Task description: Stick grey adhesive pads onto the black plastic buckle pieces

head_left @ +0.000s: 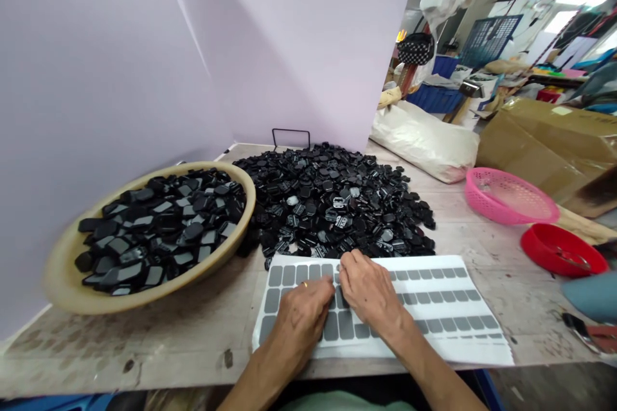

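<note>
A white backing sheet (359, 350) with rows of grey rounded stickers (275, 276) lies flat before me. My left hand (303, 309), with a ring on one finger, rests over the sheet's left half with its fingers pinched together. Close beside it, near the sheet's top edge, my right hand (367, 287) has its fingers curled and closed. The fingertips of both hands nearly meet; whatever is between them is too small or hidden to name. Just beyond the sheet spreads a large heap of small black plastic pieces (332, 196), some with pale markings.
To the left, a yellowish basin (67, 289) holds many black pieces with grey faces. A thin black wire stand (292, 131) is behind the heap. On the right are a pink basket (511, 217), a red tray (562, 264), a white sack (424, 139) and a cardboard box (549, 141).
</note>
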A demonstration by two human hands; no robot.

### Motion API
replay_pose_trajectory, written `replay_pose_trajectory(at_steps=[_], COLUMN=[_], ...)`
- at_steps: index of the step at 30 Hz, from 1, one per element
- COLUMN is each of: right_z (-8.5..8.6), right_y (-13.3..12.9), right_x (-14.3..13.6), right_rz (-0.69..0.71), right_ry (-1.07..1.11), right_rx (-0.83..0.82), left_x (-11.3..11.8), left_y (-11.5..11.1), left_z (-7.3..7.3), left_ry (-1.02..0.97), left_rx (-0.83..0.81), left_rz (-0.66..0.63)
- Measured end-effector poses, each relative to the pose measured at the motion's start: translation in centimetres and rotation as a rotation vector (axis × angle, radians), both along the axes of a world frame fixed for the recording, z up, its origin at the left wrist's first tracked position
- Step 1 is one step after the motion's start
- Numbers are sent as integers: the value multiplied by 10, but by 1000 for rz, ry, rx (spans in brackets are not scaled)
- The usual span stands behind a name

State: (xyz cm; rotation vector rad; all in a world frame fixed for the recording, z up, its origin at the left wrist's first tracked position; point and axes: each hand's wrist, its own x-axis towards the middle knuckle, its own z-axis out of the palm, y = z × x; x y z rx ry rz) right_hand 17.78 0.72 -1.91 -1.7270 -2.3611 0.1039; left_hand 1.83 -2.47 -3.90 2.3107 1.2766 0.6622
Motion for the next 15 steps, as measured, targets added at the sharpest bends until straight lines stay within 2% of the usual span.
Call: replay_pose_trajectory(at_steps=[4, 9, 15], right_z=[-1, 1, 4], right_y=[1, 5, 16], right_x=[-4, -5, -3], right_rz=[20, 29, 43], right_ry=[23, 97, 335], right_rx=[-20, -67, -161], left_x=[0, -1, 1], left_y=[-1, 1, 0], left_z=[-2, -1, 1], left_ry=[76, 73, 76], left_rx=[55, 45, 27], left_rz=[-25, -44, -32])
